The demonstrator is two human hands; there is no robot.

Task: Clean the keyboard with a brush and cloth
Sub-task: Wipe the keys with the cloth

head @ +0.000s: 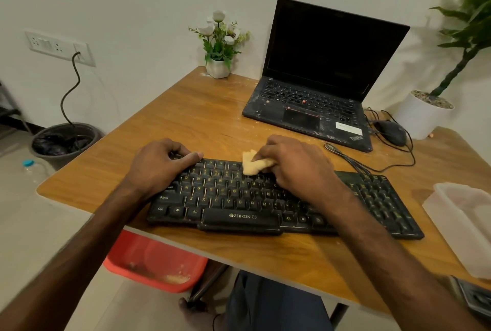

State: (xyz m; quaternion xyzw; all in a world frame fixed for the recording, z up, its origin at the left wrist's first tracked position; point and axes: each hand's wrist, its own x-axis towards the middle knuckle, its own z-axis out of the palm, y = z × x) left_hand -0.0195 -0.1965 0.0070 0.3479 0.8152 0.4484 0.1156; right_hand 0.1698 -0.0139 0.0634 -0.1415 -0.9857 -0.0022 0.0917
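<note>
A black keyboard lies across the near part of the wooden table. My left hand grips its upper left corner, thumb laid along the top row and fingers curled over the far edge. My right hand holds a small yellow cloth and presses it onto the top key rows near the middle. Only the cloth's left end shows beyond my fingers. No brush is in view.
An open black laptop stands at the back right, with a black mouse and its cable beside it. A small flower pot sits at the far edge. A translucent plastic box is at the right. A red tub sits under the table.
</note>
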